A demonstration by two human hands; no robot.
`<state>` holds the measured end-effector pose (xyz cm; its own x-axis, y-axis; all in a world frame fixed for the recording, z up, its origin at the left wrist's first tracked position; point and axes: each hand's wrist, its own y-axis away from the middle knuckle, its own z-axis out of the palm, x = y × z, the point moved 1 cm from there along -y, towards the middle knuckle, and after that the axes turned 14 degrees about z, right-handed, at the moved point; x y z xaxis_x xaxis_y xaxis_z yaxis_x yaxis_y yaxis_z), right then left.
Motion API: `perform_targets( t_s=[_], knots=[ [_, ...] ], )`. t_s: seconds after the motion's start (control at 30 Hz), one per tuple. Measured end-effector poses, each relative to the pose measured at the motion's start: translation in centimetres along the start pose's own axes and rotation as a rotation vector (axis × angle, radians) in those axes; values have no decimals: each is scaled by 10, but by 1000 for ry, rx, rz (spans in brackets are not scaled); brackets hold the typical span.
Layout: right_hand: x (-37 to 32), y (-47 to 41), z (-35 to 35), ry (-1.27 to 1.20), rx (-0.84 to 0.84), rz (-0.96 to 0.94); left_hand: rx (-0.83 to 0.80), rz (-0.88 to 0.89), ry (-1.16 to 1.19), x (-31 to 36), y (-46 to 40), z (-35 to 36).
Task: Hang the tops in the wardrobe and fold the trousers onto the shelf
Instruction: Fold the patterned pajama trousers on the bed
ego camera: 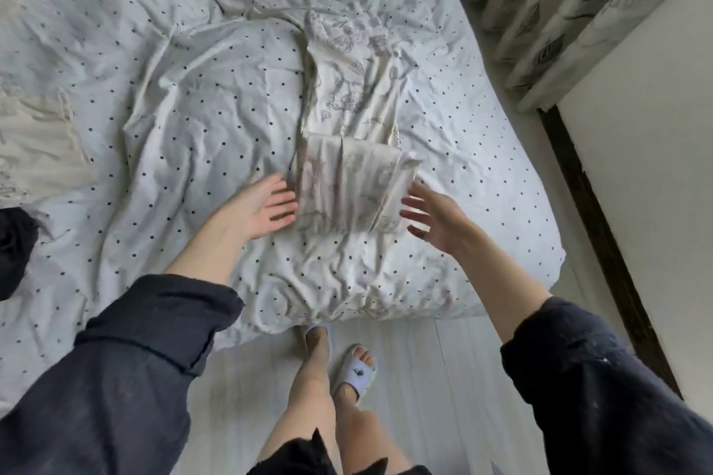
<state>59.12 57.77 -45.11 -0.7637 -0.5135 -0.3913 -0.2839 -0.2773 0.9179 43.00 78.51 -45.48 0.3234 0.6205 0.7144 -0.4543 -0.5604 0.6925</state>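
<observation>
As folded, crumpled cream trousers.

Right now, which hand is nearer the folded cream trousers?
Left. The left hand touches the folded trousers at their left edge; the right hand hovers just off their right edge.

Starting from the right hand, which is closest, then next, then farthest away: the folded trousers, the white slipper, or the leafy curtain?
Measured from the right hand:
1. Folded trousers, just beside its fingers, toward the left, on the bed.
2. White slipper, down on the floor near the bed's edge.
3. Leafy curtain, up in the far right corner.
</observation>
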Motion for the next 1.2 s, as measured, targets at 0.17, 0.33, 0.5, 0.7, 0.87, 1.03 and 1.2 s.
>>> perform_targets(
  t_s=[0.17,0.33,0.5,0.7,0.87,1.03,1.2],
  knots=[
    [28,-60,-10,115,201,59,118,-60,-278,-63,-30,-6],
    [34,-104,-3,54,155,156,60,-38,-161,-82,-61,2],
    [29,-124,12,-31,170,177,100,20,-153,-78,-80,13],
    [33,-89,2,154,208,171,84,52,-203,-75,-44,5],
    [72,-39,-10,212,161,280,1,-174,-267,-96,19,-14],
    [82,12,-21,259,109,330,-59,-344,-209,-97,63,-15],
    [32,32,-16,290,131,242,-205,-322,-244,-50,52,-9]
  ],
)
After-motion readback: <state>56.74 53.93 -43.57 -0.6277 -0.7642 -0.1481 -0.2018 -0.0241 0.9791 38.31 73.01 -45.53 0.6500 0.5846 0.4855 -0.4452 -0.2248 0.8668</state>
